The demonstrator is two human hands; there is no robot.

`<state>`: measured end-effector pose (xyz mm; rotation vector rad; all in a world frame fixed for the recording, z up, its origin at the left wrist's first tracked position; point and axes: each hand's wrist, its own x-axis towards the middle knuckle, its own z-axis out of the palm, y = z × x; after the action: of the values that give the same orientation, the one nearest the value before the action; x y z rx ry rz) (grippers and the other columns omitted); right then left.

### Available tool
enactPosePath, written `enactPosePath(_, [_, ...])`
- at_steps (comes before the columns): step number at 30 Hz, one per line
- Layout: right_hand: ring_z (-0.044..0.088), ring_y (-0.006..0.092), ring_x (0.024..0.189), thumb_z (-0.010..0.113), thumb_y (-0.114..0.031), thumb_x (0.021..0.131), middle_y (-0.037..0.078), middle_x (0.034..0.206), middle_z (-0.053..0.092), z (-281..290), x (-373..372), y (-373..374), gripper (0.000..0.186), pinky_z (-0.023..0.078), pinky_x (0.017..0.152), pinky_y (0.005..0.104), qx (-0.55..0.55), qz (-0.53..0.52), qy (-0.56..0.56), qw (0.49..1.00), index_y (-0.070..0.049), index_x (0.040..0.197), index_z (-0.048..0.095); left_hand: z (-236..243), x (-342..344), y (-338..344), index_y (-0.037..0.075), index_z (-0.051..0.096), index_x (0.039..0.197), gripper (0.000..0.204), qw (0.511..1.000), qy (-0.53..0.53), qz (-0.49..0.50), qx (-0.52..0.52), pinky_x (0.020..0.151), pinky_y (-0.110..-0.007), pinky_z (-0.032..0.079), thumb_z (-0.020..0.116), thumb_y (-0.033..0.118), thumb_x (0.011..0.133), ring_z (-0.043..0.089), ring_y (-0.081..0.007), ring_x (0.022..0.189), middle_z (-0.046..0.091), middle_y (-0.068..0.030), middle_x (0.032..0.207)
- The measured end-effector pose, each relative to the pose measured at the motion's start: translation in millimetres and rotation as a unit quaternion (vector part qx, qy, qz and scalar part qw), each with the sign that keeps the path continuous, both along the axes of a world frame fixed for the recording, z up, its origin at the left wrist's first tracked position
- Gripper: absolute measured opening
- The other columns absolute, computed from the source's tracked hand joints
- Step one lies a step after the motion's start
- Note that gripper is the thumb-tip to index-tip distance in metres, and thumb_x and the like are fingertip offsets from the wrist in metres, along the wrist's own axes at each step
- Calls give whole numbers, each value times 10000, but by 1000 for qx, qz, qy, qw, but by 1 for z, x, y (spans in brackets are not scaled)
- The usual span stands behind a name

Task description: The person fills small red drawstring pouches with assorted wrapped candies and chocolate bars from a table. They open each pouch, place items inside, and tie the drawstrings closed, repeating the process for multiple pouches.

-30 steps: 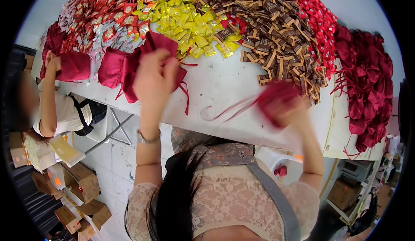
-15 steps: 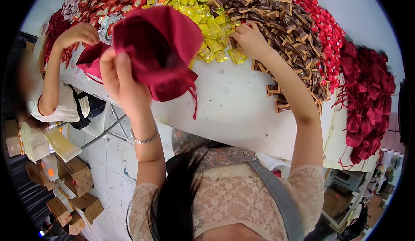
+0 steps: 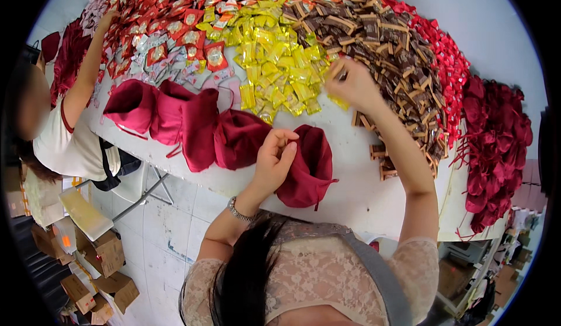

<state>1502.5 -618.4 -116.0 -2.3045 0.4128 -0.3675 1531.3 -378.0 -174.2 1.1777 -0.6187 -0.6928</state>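
Fingertips of my left hand [image 3: 274, 159] pinch the rim of an open burgundy drawstring bag [image 3: 310, 168], which stands on the white table [image 3: 356, 203]. Blurred, my right hand [image 3: 353, 83] is closed at the border between the yellow packets [image 3: 274, 69] and the brown-and-tan packets [image 3: 380, 28]; a small dark item shows between its fingers, too unclear to name. More burgundy bags [image 3: 198, 133] stand in a row left of my left hand.
Red packets [image 3: 175, 22] and small red pieces [image 3: 453, 92] lie heaped along the back. Burgundy pouches [image 3: 497, 151] are piled at the right. A co-worker [image 3: 82, 145] reaches over the table's left end. Cardboard boxes [image 3: 105, 253] lie below.
The bag in my left hand came down and rightward onto the table beside the row. My right hand shifted lower and right among the packets. The co-worker's hand reached farther back.
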Motion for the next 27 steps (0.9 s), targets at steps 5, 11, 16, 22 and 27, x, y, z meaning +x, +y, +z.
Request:
enactPosePath(5, [460, 133, 480, 586, -171, 822, 63, 620, 564, 22, 138, -105, 209, 376, 458, 311, 163, -37, -141, 976, 3, 710, 556, -5, 10, -7, 13, 533, 962, 79, 998, -29, 4, 49, 547, -169, 328, 498, 14, 891, 384, -9, 617, 460, 49, 701])
enactPosePath(11, [629, 270, 931, 599, -243, 798, 140, 1030, 637, -40, 248, -174, 288, 518, 775, 426, -220, -268, 154, 925, -43, 1002, 633, -5, 10, -7, 18, 532, 967, 87, 995, -54, -6, 88, 547, -166, 337, 502, 3, 886, 399, -12, 617, 473, 45, 711])
enactPosePath(16, [607, 255, 962, 591, -243, 792, 123, 1046, 629, -3, 223, -176, 293, 518, 723, 408, -171, -239, 223, 929, -43, 998, 647, -2, 8, -8, 27, 524, 966, 93, 997, -7, -10, 78, 622, -159, 362, 482, -11, 892, 439, -17, 696, 500, 31, 796])
enactPosePath(22, [585, 179, 631, 572, -245, 772, 89, 727, 623, 109, 76, -188, 289, 456, 535, 306, 179, -220, -134, 949, -2, 915, 638, 33, 2, -7, 47, 581, 1071, 254, 930, -284, -13, 234, 694, -222, 431, 571, -2, 822, 552, -142, 758, 602, -68, 872])
enactPosePath(27, [412, 92, 398, 506, -278, 817, 20, 544, 521, 75, -174, -322, 293, 305, 369, 249, 48, -399, 15, 915, -45, 639, 512, 143, 6, 29, -7, 628, 855, 115, 862, -481, 144, -70, 680, -354, 459, 583, 60, 773, 573, -255, 829, 615, -88, 837])
